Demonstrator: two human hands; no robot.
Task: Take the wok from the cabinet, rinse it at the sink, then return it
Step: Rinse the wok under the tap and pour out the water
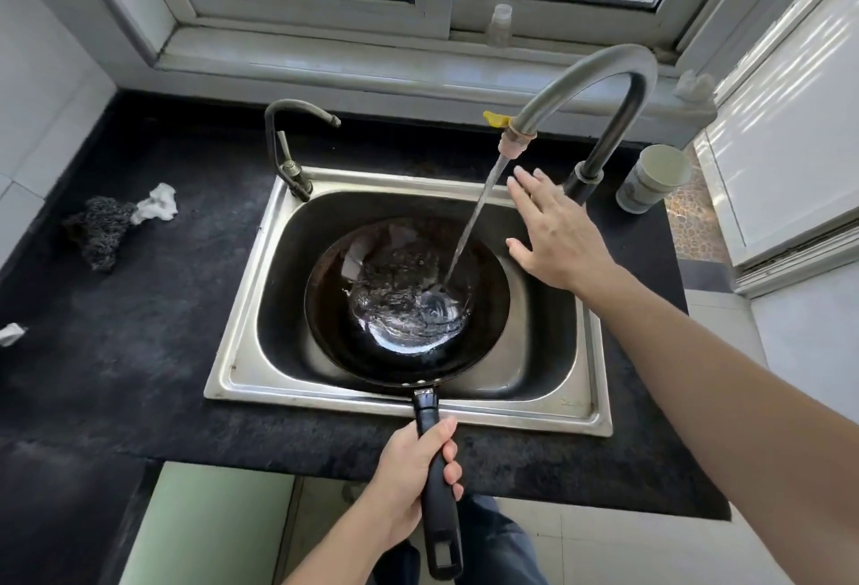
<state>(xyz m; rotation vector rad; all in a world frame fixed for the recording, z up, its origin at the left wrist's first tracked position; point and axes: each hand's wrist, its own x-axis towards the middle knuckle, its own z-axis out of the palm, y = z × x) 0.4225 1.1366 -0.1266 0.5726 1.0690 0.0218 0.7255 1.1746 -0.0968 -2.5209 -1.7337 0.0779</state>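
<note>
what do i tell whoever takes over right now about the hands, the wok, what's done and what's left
Left hand grips the wok by its handle.
Right hand is open, in the air beside the tap, holding nothing.
The wok sits in the sink, water running into it and pooling.
Done: wok fetched, rinse under way.
Left: finish rinsing, shut off the water, tip it out, return it to the cabinet.

Glossy wet wok (404,305), brushed-steel sink (590,370)
</note>
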